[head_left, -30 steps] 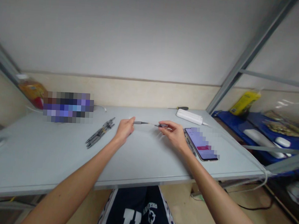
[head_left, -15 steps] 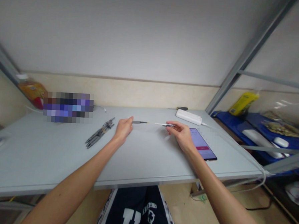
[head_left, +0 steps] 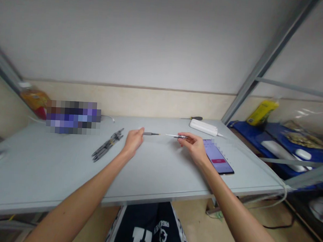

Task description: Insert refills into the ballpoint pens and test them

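Observation:
My left hand [head_left: 134, 140] is closed around a slim grey pen barrel [head_left: 151, 134], whose narrow yellowish end points right. Opposite it, my right hand [head_left: 192, 143] pinches a dark and silver pen part [head_left: 181, 137]; a thin white rod, like a refill, sticks out of it to the left. The two pieces are roughly in line above the desk, with a small gap between their ends. Beside my left hand lies a bundle of several grey pens [head_left: 107, 146], with a yellowish band about its middle. A phone [head_left: 218, 157] with its screen lit lies by my right wrist.
On the grey desk [head_left: 153, 171], a white power bank [head_left: 203, 127] with a cable and a screwdriver [head_left: 196, 118] lie at the back right. An orange-coloured bottle [head_left: 35, 98] and a blurred-out purple object [head_left: 73, 117] stand back left. Metal posts frame both sides.
My right hand has shifted slightly left, so the white rod's end is a little nearer the pen barrel. My left hand has hardly moved, and both grips are the same.

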The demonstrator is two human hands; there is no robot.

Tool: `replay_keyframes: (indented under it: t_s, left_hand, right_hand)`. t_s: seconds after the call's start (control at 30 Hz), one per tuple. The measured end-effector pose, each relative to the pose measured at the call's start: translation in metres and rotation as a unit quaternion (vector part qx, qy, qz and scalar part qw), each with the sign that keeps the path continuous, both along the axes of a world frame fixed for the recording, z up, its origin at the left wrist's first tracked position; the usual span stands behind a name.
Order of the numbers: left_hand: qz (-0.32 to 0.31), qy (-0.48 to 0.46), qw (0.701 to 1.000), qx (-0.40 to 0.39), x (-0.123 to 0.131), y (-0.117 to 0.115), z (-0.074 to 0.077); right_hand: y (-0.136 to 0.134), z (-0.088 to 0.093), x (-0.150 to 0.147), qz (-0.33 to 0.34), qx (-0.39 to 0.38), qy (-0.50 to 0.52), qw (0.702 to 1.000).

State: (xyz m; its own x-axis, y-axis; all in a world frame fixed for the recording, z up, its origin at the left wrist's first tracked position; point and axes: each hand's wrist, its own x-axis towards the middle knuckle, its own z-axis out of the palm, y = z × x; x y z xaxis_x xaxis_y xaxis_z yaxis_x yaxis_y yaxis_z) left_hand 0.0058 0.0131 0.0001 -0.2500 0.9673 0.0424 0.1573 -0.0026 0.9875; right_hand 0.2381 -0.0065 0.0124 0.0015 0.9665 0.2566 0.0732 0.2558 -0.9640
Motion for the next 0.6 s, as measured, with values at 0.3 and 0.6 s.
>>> replay_keyframes:
  t_s: [0.3, 0.6]
  left_hand:
    - [-0.048, 0.038, 0.998, 0.002, 0.006, -0.006, -0.002]
    - [-0.086, 0.048, 0.994, 0.054, 0.007, -0.004, -0.006]
  right_hand:
    - [-0.003, -0.004, -0.014, 0.044, -0.003, -0.057, 0.997]
    - [-0.006, -0.001, -0.02, 0.049, -0.004, -0.107, 0.993]
